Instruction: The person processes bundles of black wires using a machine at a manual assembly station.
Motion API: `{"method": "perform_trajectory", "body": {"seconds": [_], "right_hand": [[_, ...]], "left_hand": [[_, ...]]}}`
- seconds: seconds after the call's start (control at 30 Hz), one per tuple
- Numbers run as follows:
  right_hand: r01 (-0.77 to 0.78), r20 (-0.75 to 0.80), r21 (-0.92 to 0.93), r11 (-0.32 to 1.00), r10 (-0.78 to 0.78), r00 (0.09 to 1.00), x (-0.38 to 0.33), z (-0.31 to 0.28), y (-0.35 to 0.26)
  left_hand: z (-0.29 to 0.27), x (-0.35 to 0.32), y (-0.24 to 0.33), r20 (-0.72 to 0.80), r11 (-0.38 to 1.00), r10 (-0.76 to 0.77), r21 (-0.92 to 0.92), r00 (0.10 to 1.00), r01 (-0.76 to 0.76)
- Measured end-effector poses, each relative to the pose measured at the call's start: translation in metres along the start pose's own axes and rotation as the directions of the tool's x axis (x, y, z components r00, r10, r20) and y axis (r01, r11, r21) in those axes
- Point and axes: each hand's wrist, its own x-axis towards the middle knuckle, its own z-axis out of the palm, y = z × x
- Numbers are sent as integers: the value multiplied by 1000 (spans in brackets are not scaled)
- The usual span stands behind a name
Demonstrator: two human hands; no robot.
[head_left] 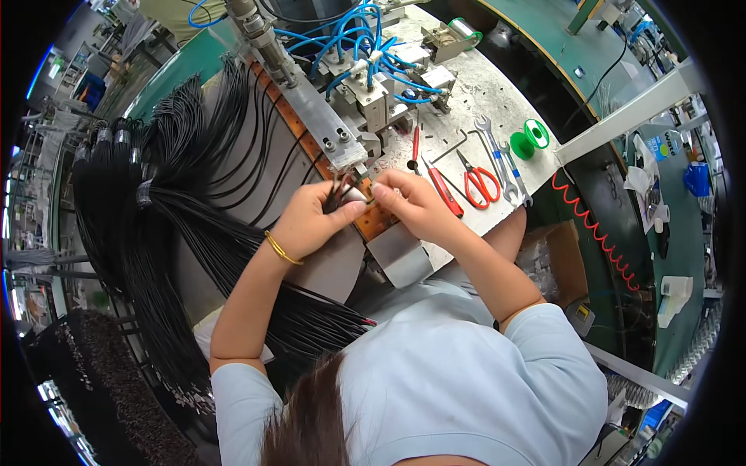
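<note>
My left hand (311, 217), with a yellow bracelet at the wrist, is closed around the ends of several black cables. Close beside it, my right hand (412, 203) pinches at the same spot; whatever lies between its thumb and finger is too small to make out. Both hands work just in front of a metal press machine (377, 105) fed by blue air tubes, above an orange-brown strip (376, 224) along its edge. Large bundles of black cables (190, 217) spread over the bench to the left, some running under my left forearm.
Right of the hands lie red-handled scissors (483, 186), a red-handled cutter (447, 191), wrenches (497, 159) and a green spool (530, 140). A red coiled hose (590, 225) hangs farther right, by a cardboard box (561, 260). A white frame bar (629, 109) crosses the right side.
</note>
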Motion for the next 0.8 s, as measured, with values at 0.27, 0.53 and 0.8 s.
{"method": "perform_trajectory", "body": {"seconds": [0.27, 0.53, 0.8], "right_hand": [[17, -128, -427, 904, -80, 989, 8, -6, 35], [-69, -222, -155, 986, 33, 975, 8, -4, 55], [326, -43, -387, 863, -370, 928, 4, 8, 4]], "left_hand": [[-10, -1, 6, -69, 995, -6, 98, 998, 13], [-7, 5, -5, -77, 936, -12, 350, 997, 38], [-4, -1, 6, -11, 981, -70, 179, 998, 71]]}}
